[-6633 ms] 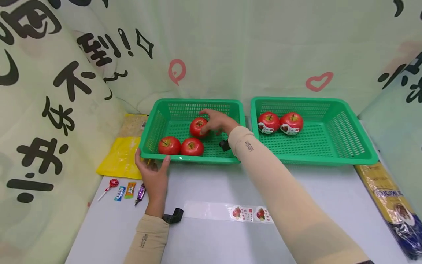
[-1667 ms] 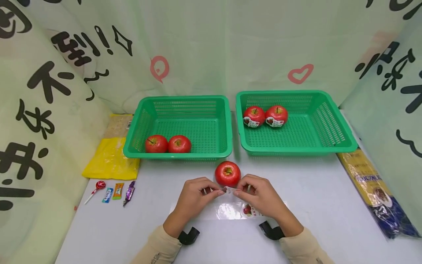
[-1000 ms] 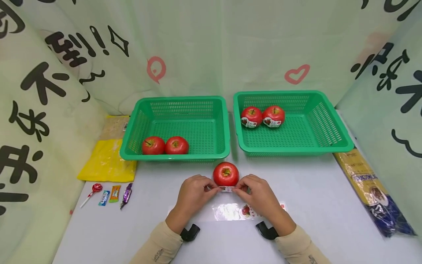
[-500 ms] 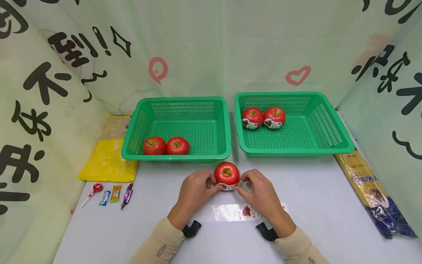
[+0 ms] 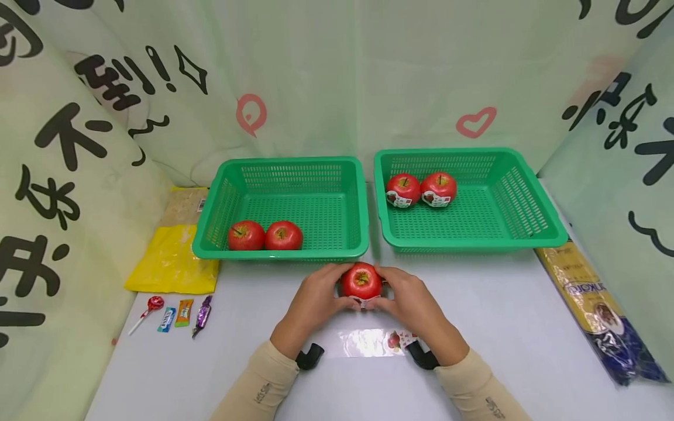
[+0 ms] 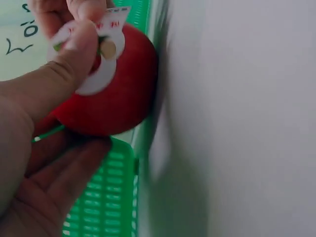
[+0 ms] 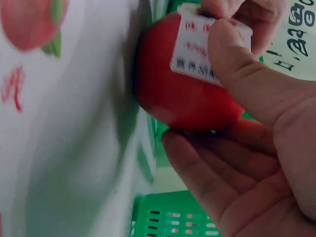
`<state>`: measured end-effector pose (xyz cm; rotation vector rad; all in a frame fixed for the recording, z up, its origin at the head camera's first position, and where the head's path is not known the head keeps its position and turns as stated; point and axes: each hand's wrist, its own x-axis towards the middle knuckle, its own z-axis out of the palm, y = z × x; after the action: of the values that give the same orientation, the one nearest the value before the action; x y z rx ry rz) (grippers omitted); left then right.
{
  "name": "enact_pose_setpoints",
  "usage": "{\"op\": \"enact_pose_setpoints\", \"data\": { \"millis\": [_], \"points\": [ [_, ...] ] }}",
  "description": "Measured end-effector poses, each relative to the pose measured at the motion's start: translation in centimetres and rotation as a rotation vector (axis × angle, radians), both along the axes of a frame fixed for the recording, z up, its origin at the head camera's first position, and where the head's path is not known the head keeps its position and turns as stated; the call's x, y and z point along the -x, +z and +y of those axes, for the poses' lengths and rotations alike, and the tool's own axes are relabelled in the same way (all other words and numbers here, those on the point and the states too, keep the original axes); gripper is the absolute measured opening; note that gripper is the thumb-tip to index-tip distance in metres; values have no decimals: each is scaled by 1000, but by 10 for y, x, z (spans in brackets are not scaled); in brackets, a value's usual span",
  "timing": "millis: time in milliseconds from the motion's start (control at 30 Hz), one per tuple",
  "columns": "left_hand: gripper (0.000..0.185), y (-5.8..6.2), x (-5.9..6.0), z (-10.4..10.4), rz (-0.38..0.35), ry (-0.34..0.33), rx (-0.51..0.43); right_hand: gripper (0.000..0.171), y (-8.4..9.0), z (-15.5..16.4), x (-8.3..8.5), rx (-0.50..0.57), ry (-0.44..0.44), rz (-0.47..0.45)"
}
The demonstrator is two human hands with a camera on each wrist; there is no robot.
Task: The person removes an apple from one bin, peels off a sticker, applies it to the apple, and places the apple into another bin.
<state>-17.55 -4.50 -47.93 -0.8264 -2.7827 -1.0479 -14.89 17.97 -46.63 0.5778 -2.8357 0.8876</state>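
A red apple stands on the white table between both hands, in front of the baskets. My left hand holds its left side, and my right hand holds its right side, fingers curving behind it. Both thumbs press a white printed label onto the apple's near face. In the left wrist view, the label's picture end lies under the left thumb, with one upper corner standing out from the skin. On the table nearer me lies a clear strip with a printed fruit label, partly covered by the right wrist's black camera mount.
The left green basket bears two unlabelled apples; the right one has two labelled apples. Left lie a yellow bag, a lollipop and several wrapped sweets. A gold-and-blue packet lies right.
An apple came from the left basket to the table. Both hands held a label between them, brought it to the apple's near face, and now wrap round the apple with thumbs on the label.
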Motion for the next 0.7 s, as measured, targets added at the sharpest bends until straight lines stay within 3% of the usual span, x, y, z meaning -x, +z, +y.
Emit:
{"op": "enact_pose_setpoints", "data": {
  "millis": [167, 333, 533, 700],
  "points": [
    [82, -5, 1, -8, 59, -31, -56, 66, -1, 4, -1, 34, 47, 20],
    [76, -9, 1, -11, 0, -45, -125, 68, -4, 6, -2, 53, 81, -6],
    [67, -10, 2, -9, 31, -51, -132, 65, -7, 4, -3, 89, 75, 8],
    [81, -9, 1, -9, -20, -52, -124, 68, -8, 4, -3, 100, 93, -5]
  ]
}}
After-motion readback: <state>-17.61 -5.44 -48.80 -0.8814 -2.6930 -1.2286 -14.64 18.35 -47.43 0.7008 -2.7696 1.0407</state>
